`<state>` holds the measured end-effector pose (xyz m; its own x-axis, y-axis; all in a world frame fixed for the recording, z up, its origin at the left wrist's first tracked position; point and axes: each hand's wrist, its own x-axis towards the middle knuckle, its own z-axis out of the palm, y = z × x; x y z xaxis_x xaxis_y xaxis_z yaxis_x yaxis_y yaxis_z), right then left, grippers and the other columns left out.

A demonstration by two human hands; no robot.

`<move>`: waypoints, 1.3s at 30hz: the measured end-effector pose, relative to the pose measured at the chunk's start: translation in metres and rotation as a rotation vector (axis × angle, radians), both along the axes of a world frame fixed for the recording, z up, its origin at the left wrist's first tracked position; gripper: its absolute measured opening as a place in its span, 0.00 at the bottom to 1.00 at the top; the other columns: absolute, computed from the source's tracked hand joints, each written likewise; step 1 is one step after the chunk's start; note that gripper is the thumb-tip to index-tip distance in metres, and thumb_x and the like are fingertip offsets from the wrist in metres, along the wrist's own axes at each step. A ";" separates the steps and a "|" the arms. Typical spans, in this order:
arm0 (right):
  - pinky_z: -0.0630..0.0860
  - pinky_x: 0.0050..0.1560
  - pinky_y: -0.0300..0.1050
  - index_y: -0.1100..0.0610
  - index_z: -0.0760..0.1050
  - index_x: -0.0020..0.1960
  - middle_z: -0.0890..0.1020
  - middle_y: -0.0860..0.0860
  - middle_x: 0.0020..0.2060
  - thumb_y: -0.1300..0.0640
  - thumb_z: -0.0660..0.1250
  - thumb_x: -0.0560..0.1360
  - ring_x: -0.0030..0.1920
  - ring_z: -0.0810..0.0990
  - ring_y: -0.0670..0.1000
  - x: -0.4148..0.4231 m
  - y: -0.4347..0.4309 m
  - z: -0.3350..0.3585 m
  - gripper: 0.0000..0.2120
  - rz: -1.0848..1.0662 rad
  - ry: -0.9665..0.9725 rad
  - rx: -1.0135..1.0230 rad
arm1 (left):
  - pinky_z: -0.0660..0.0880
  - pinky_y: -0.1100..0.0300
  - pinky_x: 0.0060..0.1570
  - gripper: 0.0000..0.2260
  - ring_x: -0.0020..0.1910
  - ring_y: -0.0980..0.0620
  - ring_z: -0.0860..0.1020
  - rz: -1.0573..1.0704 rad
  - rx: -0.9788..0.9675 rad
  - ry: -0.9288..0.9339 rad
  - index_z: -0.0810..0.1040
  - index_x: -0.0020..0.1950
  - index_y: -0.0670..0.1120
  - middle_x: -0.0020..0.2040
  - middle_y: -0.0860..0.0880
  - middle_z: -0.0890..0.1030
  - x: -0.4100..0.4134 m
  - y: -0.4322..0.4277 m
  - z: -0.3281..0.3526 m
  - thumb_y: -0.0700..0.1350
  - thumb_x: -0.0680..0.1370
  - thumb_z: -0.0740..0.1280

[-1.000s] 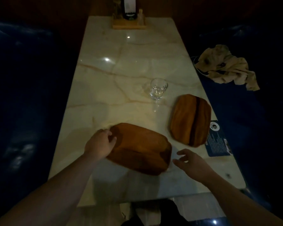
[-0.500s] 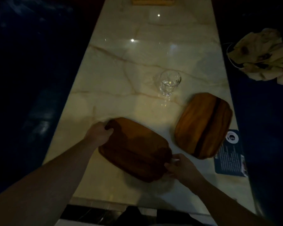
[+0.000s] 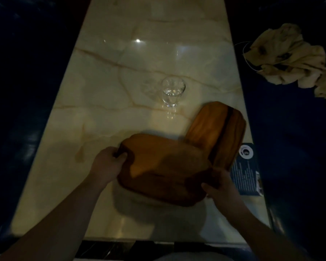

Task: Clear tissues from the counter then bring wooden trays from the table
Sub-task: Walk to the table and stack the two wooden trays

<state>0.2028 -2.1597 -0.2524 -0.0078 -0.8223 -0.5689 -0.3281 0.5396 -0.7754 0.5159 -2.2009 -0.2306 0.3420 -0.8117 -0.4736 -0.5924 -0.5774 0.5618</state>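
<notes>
1. Head view, nearest first: my right hand (image 3: 219,187) clasps the near-right corner of the near wooden tray (image 3: 164,170), fingers curled over its rim, so that grip is clenched on the tray.
2. My left hand (image 3: 109,162) clasps the tray's far-left corner, thumb on top, also clenched on it. The tray sits between the two grips, its long axis running left-far to right-near across my body.
3. The tray looks lifted or tilted off the bench (image 3: 102,110); a shadow lies beneath its near edge, though I cannot tell how clear it is.
4. Its far-right edge overlaps the second wooden tray (image 3: 216,129), which lies flat just beyond, to the right, long axis pointing away from me. I judge the next move hinges on this: the right hand is nearer that tray, and the held one must go onto it or be carried off.
5. A blue card (image 3: 247,172) lies at the bench's right edge, beside the second tray.
6. Farther off stands a glass (image 3: 173,91), apart from both trays.
</notes>
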 end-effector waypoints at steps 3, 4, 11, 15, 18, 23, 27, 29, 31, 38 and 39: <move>0.76 0.56 0.53 0.49 0.69 0.65 0.79 0.46 0.56 0.61 0.67 0.75 0.55 0.78 0.48 -0.025 -0.013 0.007 0.20 -0.108 -0.055 -0.070 | 0.73 0.48 0.55 0.16 0.56 0.39 0.76 0.031 -0.018 0.036 0.76 0.60 0.40 0.58 0.40 0.78 -0.027 -0.009 -0.003 0.49 0.77 0.66; 0.77 0.55 0.54 0.48 0.70 0.64 0.78 0.45 0.55 0.61 0.67 0.75 0.54 0.78 0.48 -0.033 -0.021 0.009 0.20 -0.152 -0.062 -0.086 | 0.73 0.49 0.56 0.16 0.56 0.40 0.76 0.033 -0.015 0.043 0.76 0.60 0.41 0.58 0.40 0.79 -0.037 -0.013 -0.003 0.49 0.76 0.67; 0.75 0.59 0.57 0.48 0.71 0.65 0.77 0.50 0.61 0.59 0.68 0.75 0.59 0.76 0.53 -0.087 -0.093 0.009 0.20 -0.404 -0.002 -0.170 | 0.80 0.38 0.42 0.14 0.40 0.39 0.82 0.123 0.073 0.278 0.79 0.39 0.45 0.40 0.38 0.82 -0.093 -0.019 -0.030 0.55 0.67 0.72; 0.77 0.59 0.55 0.54 0.76 0.62 0.80 0.53 0.56 0.60 0.70 0.74 0.56 0.79 0.54 -0.105 -0.145 0.004 0.16 -0.405 0.005 -0.179 | 0.82 0.44 0.34 0.09 0.35 0.44 0.81 0.286 0.169 0.524 0.75 0.43 0.35 0.42 0.36 0.79 -0.127 -0.017 -0.037 0.41 0.75 0.70; 0.77 0.58 0.54 0.57 0.78 0.58 0.81 0.55 0.55 0.61 0.69 0.75 0.55 0.79 0.54 -0.107 -0.182 -0.001 0.12 -0.249 0.059 -0.165 | 0.82 0.52 0.28 0.12 0.33 0.43 0.81 0.333 0.250 0.641 0.74 0.50 0.29 0.42 0.33 0.79 -0.144 -0.014 -0.042 0.38 0.75 0.68; 0.73 0.55 0.46 0.59 0.76 0.59 0.79 0.53 0.54 0.61 0.66 0.77 0.53 0.76 0.51 -0.098 -0.222 -0.010 0.11 0.046 0.237 -0.280 | 0.80 0.58 0.27 0.10 0.29 0.46 0.82 0.305 0.296 0.657 0.78 0.45 0.35 0.31 0.41 0.82 -0.162 -0.007 -0.049 0.43 0.77 0.67; 0.71 0.53 0.44 0.59 0.75 0.60 0.79 0.56 0.55 0.61 0.63 0.78 0.53 0.76 0.53 -0.091 -0.242 -0.017 0.11 0.244 0.353 -0.314 | 0.78 0.58 0.26 0.11 0.29 0.46 0.81 0.311 0.317 0.683 0.76 0.49 0.34 0.34 0.40 0.80 -0.174 -0.003 -0.052 0.43 0.77 0.67; 0.70 0.54 0.44 0.59 0.75 0.62 0.76 0.58 0.58 0.60 0.62 0.78 0.56 0.75 0.56 -0.088 -0.248 -0.021 0.13 0.318 0.440 -0.344 | 0.79 0.58 0.27 0.13 0.29 0.46 0.80 0.293 0.340 0.691 0.75 0.52 0.33 0.34 0.40 0.79 -0.181 -0.003 -0.051 0.44 0.78 0.66; 0.68 0.54 0.43 0.59 0.74 0.64 0.73 0.60 0.60 0.59 0.61 0.79 0.58 0.74 0.59 -0.085 -0.252 -0.026 0.14 0.357 0.514 -0.391 | 0.79 0.57 0.28 0.13 0.29 0.46 0.80 0.319 0.335 0.691 0.74 0.52 0.33 0.34 0.40 0.79 -0.185 -0.002 -0.053 0.44 0.77 0.67; 0.72 0.59 0.55 0.58 0.74 0.64 0.73 0.62 0.57 0.54 0.63 0.77 0.59 0.71 0.63 -0.084 -0.256 -0.033 0.16 0.501 0.693 -0.489 | 0.78 0.57 0.25 0.14 0.27 0.45 0.81 0.351 0.377 0.694 0.75 0.50 0.32 0.29 0.41 0.81 -0.187 -0.006 -0.059 0.45 0.77 0.67; 0.72 0.59 0.57 0.57 0.73 0.64 0.73 0.62 0.57 0.52 0.62 0.77 0.60 0.71 0.64 -0.085 -0.255 -0.034 0.18 0.511 0.714 -0.461 | 0.79 0.56 0.26 0.15 0.28 0.45 0.82 0.363 0.386 0.709 0.75 0.49 0.31 0.28 0.41 0.81 -0.188 -0.006 -0.059 0.45 0.77 0.66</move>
<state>0.1178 -2.4149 -0.2859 0.1933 -0.9620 -0.1929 -0.9093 -0.1017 -0.4036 0.3275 -2.2072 -0.2891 0.0692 -0.4498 -0.8905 0.0783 -0.8874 0.4543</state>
